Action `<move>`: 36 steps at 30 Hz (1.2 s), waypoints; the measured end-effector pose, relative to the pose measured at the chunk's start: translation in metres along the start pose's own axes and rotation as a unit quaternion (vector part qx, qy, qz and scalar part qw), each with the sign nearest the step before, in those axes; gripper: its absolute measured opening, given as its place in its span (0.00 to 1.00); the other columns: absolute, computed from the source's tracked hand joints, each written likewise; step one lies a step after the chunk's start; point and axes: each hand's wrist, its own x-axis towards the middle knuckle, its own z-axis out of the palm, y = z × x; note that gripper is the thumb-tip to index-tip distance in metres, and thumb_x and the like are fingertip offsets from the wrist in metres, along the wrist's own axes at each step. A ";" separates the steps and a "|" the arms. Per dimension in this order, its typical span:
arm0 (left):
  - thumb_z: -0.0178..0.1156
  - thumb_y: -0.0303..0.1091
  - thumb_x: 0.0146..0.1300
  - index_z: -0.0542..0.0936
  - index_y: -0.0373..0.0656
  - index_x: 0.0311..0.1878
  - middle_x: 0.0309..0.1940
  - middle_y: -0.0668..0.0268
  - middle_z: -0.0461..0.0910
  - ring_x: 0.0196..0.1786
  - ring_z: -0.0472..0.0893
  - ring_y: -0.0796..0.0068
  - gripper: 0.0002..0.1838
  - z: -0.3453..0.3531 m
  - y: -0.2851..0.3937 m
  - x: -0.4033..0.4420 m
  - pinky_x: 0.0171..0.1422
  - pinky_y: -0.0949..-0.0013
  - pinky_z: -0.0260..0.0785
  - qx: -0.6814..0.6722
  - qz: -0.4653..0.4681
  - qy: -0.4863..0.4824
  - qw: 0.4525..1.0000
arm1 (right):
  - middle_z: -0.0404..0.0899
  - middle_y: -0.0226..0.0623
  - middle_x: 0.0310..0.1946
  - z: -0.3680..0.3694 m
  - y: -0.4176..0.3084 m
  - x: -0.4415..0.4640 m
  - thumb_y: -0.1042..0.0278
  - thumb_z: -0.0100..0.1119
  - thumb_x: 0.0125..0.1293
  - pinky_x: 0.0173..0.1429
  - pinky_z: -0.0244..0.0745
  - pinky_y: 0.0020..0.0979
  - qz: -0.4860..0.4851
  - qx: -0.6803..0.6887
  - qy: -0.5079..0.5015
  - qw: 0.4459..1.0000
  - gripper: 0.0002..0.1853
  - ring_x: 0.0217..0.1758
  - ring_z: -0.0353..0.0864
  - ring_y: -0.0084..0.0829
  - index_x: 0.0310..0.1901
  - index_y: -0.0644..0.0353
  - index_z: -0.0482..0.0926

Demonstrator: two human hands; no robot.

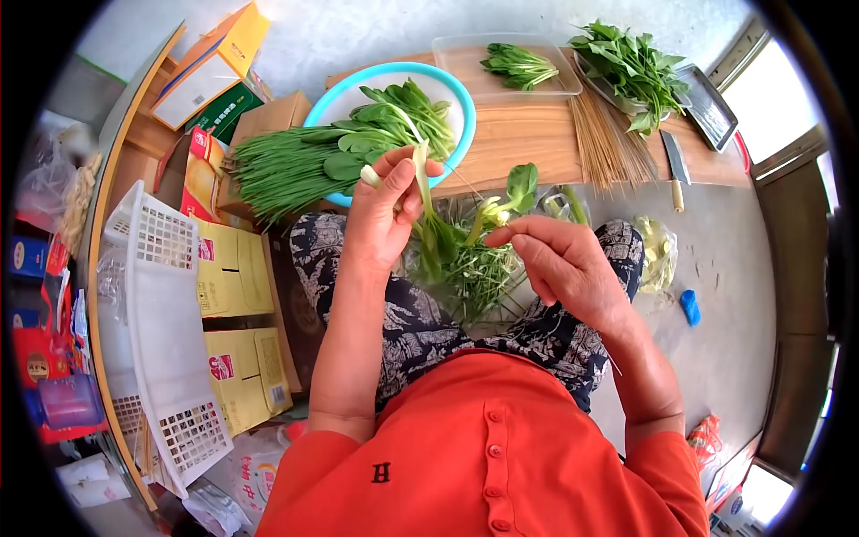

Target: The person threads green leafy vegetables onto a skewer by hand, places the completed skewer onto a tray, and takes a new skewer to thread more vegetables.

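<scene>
My left hand [387, 204] is closed around a pale green stalk of leafy greens [421, 174], whose leaves hang down over my lap. Pale stem ends poke out by its thumb. To the right, my right hand [559, 264] has its fingers pinched at the base of a small leafy green [491, 213] with a rounded leaf on top. Beneath both hands, trimmed green scraps [483, 277] lie in a clear plastic bag between my knees. Ahead, a blue-rimmed basin [470, 112] holds leafy greens [394, 116] and long thin green stalks [277, 170].
On the wooden board [510, 143] are a clear tray [456, 67] with greens, leafy bunches [631, 72], thin dry sticks [613, 134] and a knife [676, 161]. A white plastic rack [165, 322] and yellow boxes [242, 273] stand left. A blue scrap [690, 308] lies on the floor.
</scene>
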 end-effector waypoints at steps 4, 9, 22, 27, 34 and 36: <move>0.68 0.42 0.61 0.77 0.44 0.51 0.39 0.65 0.82 0.25 0.68 0.87 0.20 0.004 0.001 0.000 0.28 0.83 0.59 0.016 -0.006 -0.007 1.000 | 0.64 0.19 0.13 0.001 -0.002 0.003 0.66 0.46 0.74 0.21 0.54 0.17 0.000 -0.011 -0.007 1.000 0.14 0.15 0.60 0.10 0.48 0.64 0.81; 0.66 0.38 0.63 0.79 0.42 0.49 0.38 0.63 0.84 0.24 0.68 0.90 0.15 0.010 0.001 -0.001 0.27 0.85 0.59 0.002 0.007 -0.014 1.000 | 0.64 0.19 0.13 0.001 -0.004 0.004 0.66 0.46 0.74 0.21 0.54 0.17 0.000 -0.013 -0.006 1.000 0.14 0.15 0.60 0.10 0.48 0.64 0.81; 0.70 0.43 0.58 0.78 0.44 0.48 0.37 0.66 0.81 0.25 0.67 0.88 0.20 0.012 0.004 -0.004 0.28 0.84 0.58 0.022 -0.001 -0.024 0.999 | 0.66 0.25 0.14 0.001 -0.007 0.001 0.68 0.46 0.72 0.23 0.61 0.24 0.005 -0.024 -0.015 1.000 0.14 0.16 0.63 0.16 0.45 0.66 0.80; 0.70 0.42 0.58 0.78 0.44 0.48 0.37 0.66 0.81 0.26 0.67 0.89 0.19 0.011 0.005 -0.004 0.28 0.84 0.57 0.019 0.000 -0.029 0.999 | 0.66 0.25 0.14 0.002 -0.008 0.002 0.68 0.46 0.72 0.23 0.62 0.24 0.005 -0.032 -0.020 0.999 0.13 0.16 0.64 0.16 0.45 0.66 0.80; 0.70 0.40 0.58 0.79 0.43 0.47 0.37 0.66 0.82 0.26 0.67 0.89 0.17 0.011 0.009 -0.004 0.29 0.85 0.58 0.017 -0.005 -0.036 0.999 | 0.64 0.21 0.13 0.005 -0.008 0.002 0.67 0.46 0.73 0.21 0.57 0.20 0.006 -0.021 -0.015 1.000 0.14 0.15 0.61 0.13 0.47 0.64 0.81; 0.70 0.40 0.58 0.79 0.43 0.47 0.37 0.66 0.82 0.26 0.67 0.89 0.17 0.008 0.007 -0.003 0.29 0.85 0.58 0.011 -0.003 -0.042 0.999 | 0.64 0.24 0.14 0.004 -0.009 0.002 0.68 0.46 0.72 0.22 0.59 0.22 0.011 -0.020 -0.018 1.000 0.13 0.16 0.63 0.15 0.46 0.65 0.80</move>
